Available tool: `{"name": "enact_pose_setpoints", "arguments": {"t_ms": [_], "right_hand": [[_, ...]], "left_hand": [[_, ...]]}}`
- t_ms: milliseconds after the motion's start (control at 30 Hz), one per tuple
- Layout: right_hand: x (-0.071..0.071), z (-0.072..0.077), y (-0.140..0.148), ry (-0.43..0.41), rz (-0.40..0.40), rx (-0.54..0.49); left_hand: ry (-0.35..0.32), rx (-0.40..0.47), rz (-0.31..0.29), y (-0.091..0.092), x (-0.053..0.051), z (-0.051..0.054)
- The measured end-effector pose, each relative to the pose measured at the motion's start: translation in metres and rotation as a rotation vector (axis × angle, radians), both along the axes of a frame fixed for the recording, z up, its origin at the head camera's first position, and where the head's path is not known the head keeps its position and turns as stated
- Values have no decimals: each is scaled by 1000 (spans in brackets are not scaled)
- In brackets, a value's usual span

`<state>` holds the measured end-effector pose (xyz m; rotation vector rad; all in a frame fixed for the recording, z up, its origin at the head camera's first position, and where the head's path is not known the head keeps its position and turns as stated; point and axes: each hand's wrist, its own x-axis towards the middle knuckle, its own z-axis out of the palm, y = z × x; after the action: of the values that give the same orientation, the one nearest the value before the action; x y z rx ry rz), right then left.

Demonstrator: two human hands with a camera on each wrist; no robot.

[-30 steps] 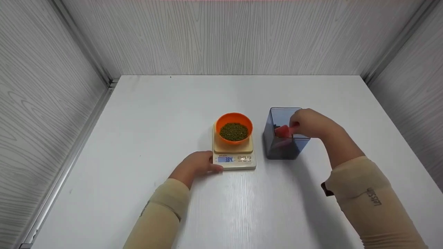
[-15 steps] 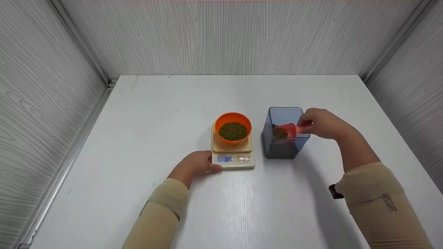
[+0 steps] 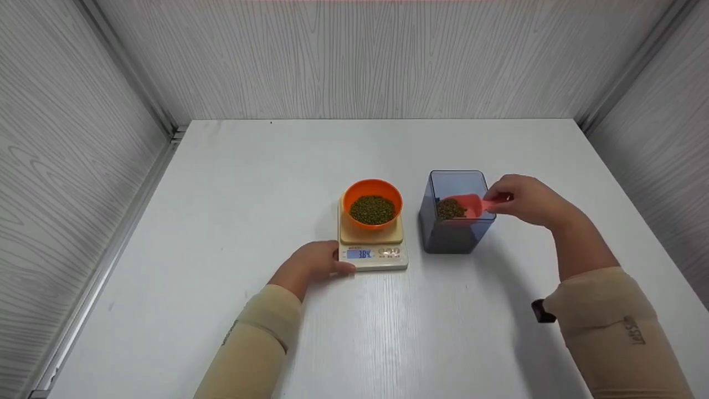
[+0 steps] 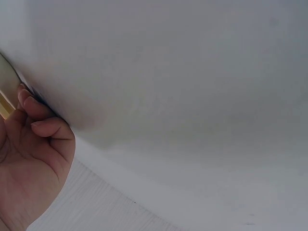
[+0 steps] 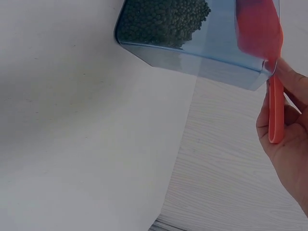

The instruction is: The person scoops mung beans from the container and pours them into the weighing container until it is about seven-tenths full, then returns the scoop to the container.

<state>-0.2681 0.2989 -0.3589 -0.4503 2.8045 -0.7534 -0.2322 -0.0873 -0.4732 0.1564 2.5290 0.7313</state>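
In the head view, my left hand (image 3: 313, 260) holds the near left corner of a cream kitchen scale (image 3: 388, 262), its thumb along the front edge. On the scale's pan sits an orange bowl (image 3: 372, 188) with mung beans (image 3: 373, 210) in it. My right hand (image 3: 526, 198) pinches the handle of a red scoop (image 3: 474, 204), whose bowl carries mung beans and lies inside the mouth of a clear bluish container (image 3: 446, 239). The right wrist view shows the scoop's handle (image 5: 276, 110) between thumb and fingers, outside the container's corner. More beans (image 5: 159, 21) lie inside the container.
All of this stands on a white table (image 3: 266, 183). Pale wood-grain panels (image 3: 365, 61) rise behind it and on both sides. The container is just right of the scale, with a narrow gap between them. The scale's display (image 3: 360, 254) is lit.
The right hand has drawn the scoop up and to the right, and beans now show in it. The left hand, scale and orange bowl keep their places.
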Motion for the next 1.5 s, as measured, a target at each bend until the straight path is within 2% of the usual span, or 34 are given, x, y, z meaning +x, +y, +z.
{"name": "enact_pose_setpoints", "arguments": {"t_ms": [167,567,1000,1267,1500], "right_hand": [[1,-3,5,-18,-40,-50],[9,-4,17,-16,-76,-142],[8,-16,26,-30,-126,-239],[8,-11,24,-35,-134,-263],[6,0,11,29,-98,-295]], "left_hand": [[2,-10,-4,0,-1,0],[10,-20,-3,-1,1,1],[18,-28,-30,0,-1,0],[17,-26,-21,0,-1,0],[22,-37,-22,0,0,0]]}}
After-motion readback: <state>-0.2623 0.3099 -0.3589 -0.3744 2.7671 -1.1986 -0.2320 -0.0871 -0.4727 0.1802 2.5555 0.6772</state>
